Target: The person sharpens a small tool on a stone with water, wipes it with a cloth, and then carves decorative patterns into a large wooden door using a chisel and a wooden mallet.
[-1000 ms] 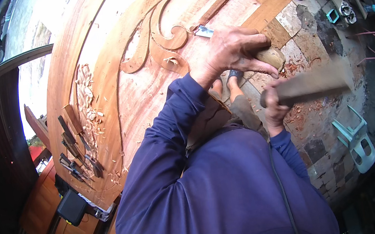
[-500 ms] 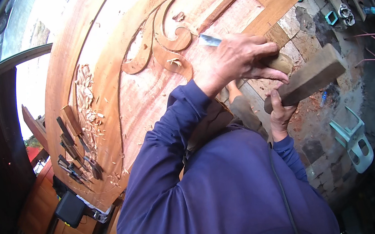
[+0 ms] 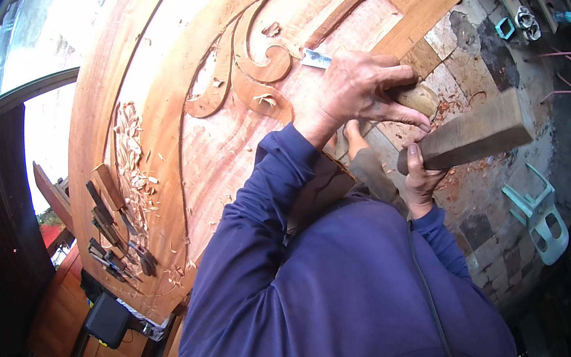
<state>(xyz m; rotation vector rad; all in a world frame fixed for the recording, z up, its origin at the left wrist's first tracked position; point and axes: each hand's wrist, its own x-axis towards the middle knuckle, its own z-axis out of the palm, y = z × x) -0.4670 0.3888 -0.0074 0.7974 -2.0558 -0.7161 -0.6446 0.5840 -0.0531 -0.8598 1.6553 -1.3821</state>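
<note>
My left hand [image 3: 361, 89] is shut on a chisel whose metal blade [image 3: 316, 59] touches the large reddish carved wood panel [image 3: 222, 151] just right of a raised scroll [image 3: 262, 71]. The chisel's pale wooden handle end [image 3: 422, 97] sticks out past my fingers. My right hand [image 3: 419, 181] grips a rectangular wooden block [image 3: 475, 135] used as a mallet. The block is held level, just below and right of the chisel handle and apart from it. My blue sleeves fill the lower middle of the head view.
Several chisels [image 3: 113, 234] lie in a row on the panel's left border beside a heap of wood shavings [image 3: 130, 150]. A black box [image 3: 107, 320] sits lower left. A pale blue plastic chair [image 3: 538, 214] stands on the tiled floor [image 3: 458, 49] at right.
The wooden block was swinging and blurred, then tilted up close to the chisel handle, and now sits lower and level. My left hand stays on the chisel by the scroll.
</note>
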